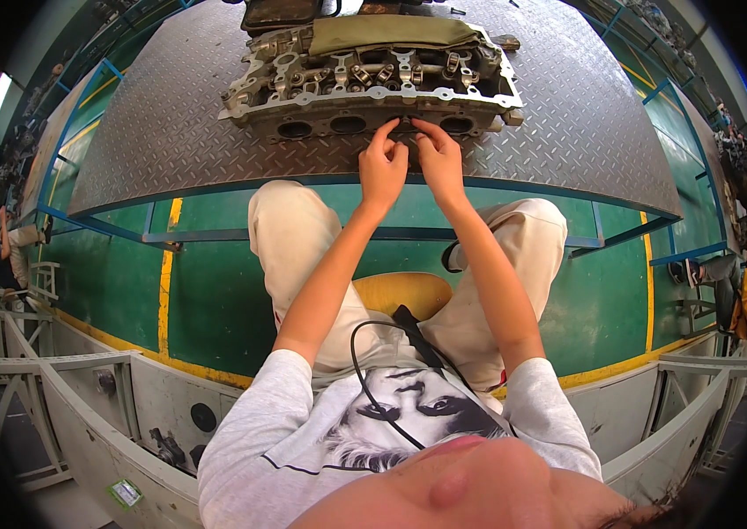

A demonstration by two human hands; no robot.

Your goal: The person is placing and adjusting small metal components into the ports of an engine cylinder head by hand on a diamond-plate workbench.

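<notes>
A metal engine cylinder head (371, 97), with valve gear showing on top and oval ports along its near face, lies on the steel-plate table (153, 132). A folded olive cloth (391, 33) is draped along its back. Both index fingertips reach to a small spot between the middle and right ports; what they touch there is too small to make out. My left hand (382, 172) has its index finger raised and thumb apart, other fingers curled. My right hand (441, 166) mirrors it just to the right, index bent toward that spot, thumb apart.
Dark parts (289, 12) and small bolts sit at the table's back. My knees are below its front edge, over a yellow stool (400, 291). Co-workers sit at far left (1, 256) and far right (726, 291), near other benches. Grey metal frames (91, 406) stand behind me.
</notes>
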